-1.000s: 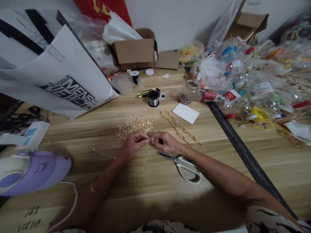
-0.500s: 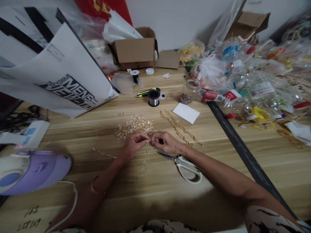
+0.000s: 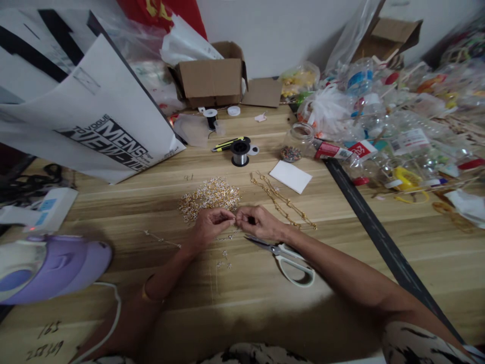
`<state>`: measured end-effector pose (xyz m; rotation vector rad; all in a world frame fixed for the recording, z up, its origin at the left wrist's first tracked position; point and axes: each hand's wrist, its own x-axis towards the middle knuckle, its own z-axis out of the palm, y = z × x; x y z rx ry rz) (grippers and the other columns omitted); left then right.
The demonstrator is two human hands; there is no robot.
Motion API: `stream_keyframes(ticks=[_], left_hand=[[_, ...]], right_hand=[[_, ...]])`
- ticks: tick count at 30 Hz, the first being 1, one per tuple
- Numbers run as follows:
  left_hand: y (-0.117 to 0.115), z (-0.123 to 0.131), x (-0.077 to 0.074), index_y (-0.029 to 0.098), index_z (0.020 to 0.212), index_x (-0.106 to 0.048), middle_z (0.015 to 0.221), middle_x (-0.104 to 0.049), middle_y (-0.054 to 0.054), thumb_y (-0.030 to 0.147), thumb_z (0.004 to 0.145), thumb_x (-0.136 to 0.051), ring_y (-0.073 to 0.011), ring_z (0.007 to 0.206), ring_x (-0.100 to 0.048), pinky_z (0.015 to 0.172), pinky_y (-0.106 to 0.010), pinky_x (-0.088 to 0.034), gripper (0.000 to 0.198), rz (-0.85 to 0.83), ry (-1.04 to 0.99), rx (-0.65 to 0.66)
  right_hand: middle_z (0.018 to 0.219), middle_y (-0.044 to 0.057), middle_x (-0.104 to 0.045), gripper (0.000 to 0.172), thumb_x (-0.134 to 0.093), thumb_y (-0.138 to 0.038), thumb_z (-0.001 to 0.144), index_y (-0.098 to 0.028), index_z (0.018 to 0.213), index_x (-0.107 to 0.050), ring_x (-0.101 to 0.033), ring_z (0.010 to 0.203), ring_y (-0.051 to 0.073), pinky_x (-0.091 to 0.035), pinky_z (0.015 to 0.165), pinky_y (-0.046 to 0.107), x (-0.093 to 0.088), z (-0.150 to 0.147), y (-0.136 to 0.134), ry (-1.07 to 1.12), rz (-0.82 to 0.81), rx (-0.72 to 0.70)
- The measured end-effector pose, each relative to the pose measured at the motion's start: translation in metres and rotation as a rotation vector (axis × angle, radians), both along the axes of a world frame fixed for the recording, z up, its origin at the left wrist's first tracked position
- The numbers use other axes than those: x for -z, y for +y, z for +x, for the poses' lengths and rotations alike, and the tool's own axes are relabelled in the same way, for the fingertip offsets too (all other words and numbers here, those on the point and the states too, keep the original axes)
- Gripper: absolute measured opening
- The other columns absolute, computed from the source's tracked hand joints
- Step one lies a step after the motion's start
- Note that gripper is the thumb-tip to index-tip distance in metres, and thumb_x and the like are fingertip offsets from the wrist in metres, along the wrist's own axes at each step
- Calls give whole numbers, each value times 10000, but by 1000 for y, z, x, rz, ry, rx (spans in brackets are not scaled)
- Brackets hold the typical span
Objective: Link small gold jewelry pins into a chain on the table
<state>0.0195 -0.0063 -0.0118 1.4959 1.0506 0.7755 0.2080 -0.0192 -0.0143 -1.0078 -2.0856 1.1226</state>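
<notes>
My left hand (image 3: 210, 226) and my right hand (image 3: 259, 222) meet fingertip to fingertip, both pinched closed over the table. A thin beaded strand (image 3: 229, 237) hangs just below the fingertips and seems to run up into them; its held part is too small to make out. More of a similar beaded strand (image 3: 162, 238) lies left of my left wrist. Behind my left hand spreads a pile of gold and clear beads (image 3: 210, 194). A few loose clear beads (image 3: 224, 260) lie nearer to me. Scissors (image 3: 291, 260) with pale handles, blades parted, rest beside my right wrist.
Two gold beaded chains (image 3: 278, 199) and a white card (image 3: 290, 176) lie right of the pile. Behind are a wire spool (image 3: 240, 154), a yellow-black cutter (image 3: 229, 144) and a bead jar (image 3: 297, 141). Plastic bottles (image 3: 409, 134) crowd the right; a paper bag (image 3: 98, 111) stands left.
My left fingertips have shifted very slightly to the right, closer to the right hand's. Nothing else on the table has visibly moved.
</notes>
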Motion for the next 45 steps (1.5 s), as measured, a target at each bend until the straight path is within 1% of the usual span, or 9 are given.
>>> stream_keyframes(ticks=[10, 16, 22, 31, 39, 45], left_hand=[[0, -1, 0, 135, 736, -657, 716, -691, -39, 264, 655, -702, -142, 672, -631, 666, -246, -499, 159, -11, -8, 23], [1, -1, 1, 133, 738, -667, 706, -688, -39, 286, 674, -691, -140, 658, -621, 644, -237, -486, 167, -1, 6, 21], [1, 0, -3, 140, 709, -670, 671, -688, -30, 291, 651, -701, -132, 622, -610, 608, -228, -486, 164, -3, 2, 2], [1, 0, -3, 139, 708, -669, 700, -697, -37, 279, 628, -718, -143, 648, -627, 638, -240, -494, 169, -39, -10, 1], [1, -1, -1, 131, 710, -672, 685, -696, -31, 243, 625, -723, -127, 631, -624, 620, -215, -488, 150, -44, -20, -8], [1, -1, -3, 128, 709, -679, 681, -701, -33, 257, 626, -719, -130, 614, -628, 594, -213, -491, 158, -30, 11, -9]], right_hand=[[608, -39, -490, 67, -504, -180, 814, -145, 805, -560, -413, 529, 76, -298, 511, 181, 0, 0, 0, 19, 8, 11], [609, -37, -499, 91, -506, -215, 829, -146, 813, -564, -405, 529, 78, -293, 517, 186, 1, 0, 0, 34, -2, 16], [611, -38, -494, 85, -503, -208, 830, -146, 817, -561, -404, 532, 77, -297, 522, 186, 2, 0, 0, 37, -10, 21], [600, -44, -486, 86, -499, -200, 833, -144, 820, -563, -401, 524, 74, -294, 518, 187, 1, 0, 0, 34, 4, 22], [606, -41, -487, 77, -502, -179, 824, -139, 820, -568, -403, 532, 73, -297, 523, 186, 1, 0, 0, 50, 9, 23], [600, -45, -478, 72, -494, -167, 823, -142, 822, -561, -398, 527, 72, -298, 521, 183, 0, 0, -1, 52, 1, 16]])
